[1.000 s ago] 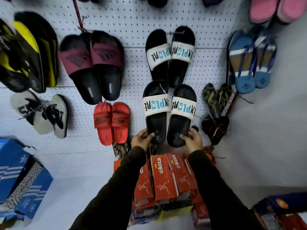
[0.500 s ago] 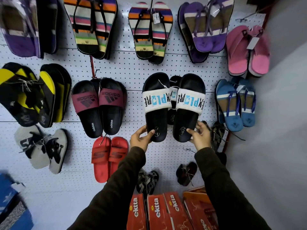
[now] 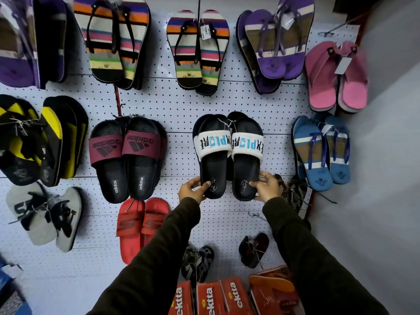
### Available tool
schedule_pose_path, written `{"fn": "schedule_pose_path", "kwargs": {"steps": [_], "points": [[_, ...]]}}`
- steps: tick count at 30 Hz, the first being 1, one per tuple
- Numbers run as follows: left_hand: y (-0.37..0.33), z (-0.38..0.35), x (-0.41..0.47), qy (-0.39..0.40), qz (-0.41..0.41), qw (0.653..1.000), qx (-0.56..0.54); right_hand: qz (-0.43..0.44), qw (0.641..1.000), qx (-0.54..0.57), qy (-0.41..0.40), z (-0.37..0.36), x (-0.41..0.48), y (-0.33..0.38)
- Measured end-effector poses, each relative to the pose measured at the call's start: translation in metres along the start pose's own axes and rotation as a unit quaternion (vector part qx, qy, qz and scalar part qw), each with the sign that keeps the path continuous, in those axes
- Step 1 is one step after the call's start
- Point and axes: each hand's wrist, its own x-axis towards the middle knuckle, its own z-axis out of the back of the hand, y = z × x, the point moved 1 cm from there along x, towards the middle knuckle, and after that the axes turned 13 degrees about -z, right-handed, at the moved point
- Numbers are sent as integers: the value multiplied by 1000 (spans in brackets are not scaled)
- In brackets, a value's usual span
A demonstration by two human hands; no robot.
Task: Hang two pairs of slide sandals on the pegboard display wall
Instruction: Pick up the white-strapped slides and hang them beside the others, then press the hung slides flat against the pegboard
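Observation:
A pair of black slide sandals with white EXPLORE straps is held against the white pegboard at the middle right. My left hand pinches the heel of the left slide. My right hand grips the heel of the right slide. The two slides sit side by side, straps touching, toes up. A dark edge of another black slide shows behind them; a second EXPLORE pair seems to hang there, mostly hidden.
Around them hang maroon-strap Adidas slides, red slides, blue flip-flops, pink ones, striped and purple pairs above. Red ektta boxes stand below. A grey side wall closes the right.
Both hands have lifted the EXPLORE pair up the pegboard, from below the hanging EXPLORE pair to directly over it, and brought the two slides closer together. My view tilted upward.

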Motion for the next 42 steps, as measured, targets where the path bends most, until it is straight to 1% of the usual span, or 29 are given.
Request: {"fn": "schedule_pose_path", "kwargs": {"steps": [3,4,6,7,8,10,11,12,13,15,16,18,22,26,30,32,35,39,42], "points": [[9,-4,-1,0,-10,1000,-2,29,1000,-11,-5,-7,5,-8],[10,-5,-1,-8,-34,999,18,54,998,-25,-13,-9,6,-9],[8,-7,0,-24,-129,987,94,142,985,-82,-46,-12,4,-7],[4,-8,1,-26,-194,970,142,203,970,-116,-72,-14,3,-3],[-1,-10,4,-27,-265,943,198,271,946,-147,-97,-15,4,3],[-13,-16,11,-17,-386,870,305,385,886,-226,-123,-19,10,14],[-19,-21,15,4,-421,837,349,418,857,-275,-122,-21,14,19],[-24,-26,18,32,-441,810,386,436,834,-318,-116,-23,19,22],[-26,-32,22,59,-453,787,414,442,819,-351,-108,-25,25,24],[-26,-40,32,94,-460,754,459,432,808,-391,-89,-28,39,26],[-26,-42,38,101,-456,745,477,427,806,-402,-81,-29,46,27],[-25,-43,49,102,-434,740,503,423,802,-415,-72,-31,57,28],[-25,-42,68,119,-389,754,516,413,799,-433,-66,-35,70,27],[-28,-39,69,135,-383,755,514,407,803,-430,-67,-39,68,26],[-35,-35,61,131,-396,751,513,400,823,-392,-92,-44,55,27],[-40,-26,55,116,-414,745,511,408,834,-354,-115,-50,44,27],[-45,-1,48,83,-439,733,513,430,831,-326,-132,-70,23,22],[-53,50,44,27,-450,714,536,465,821,-315,-104,-109,-4,12],[-61,99,46,1,-461,718,522,488,812,-314,-66,-149,-21,3]]}}
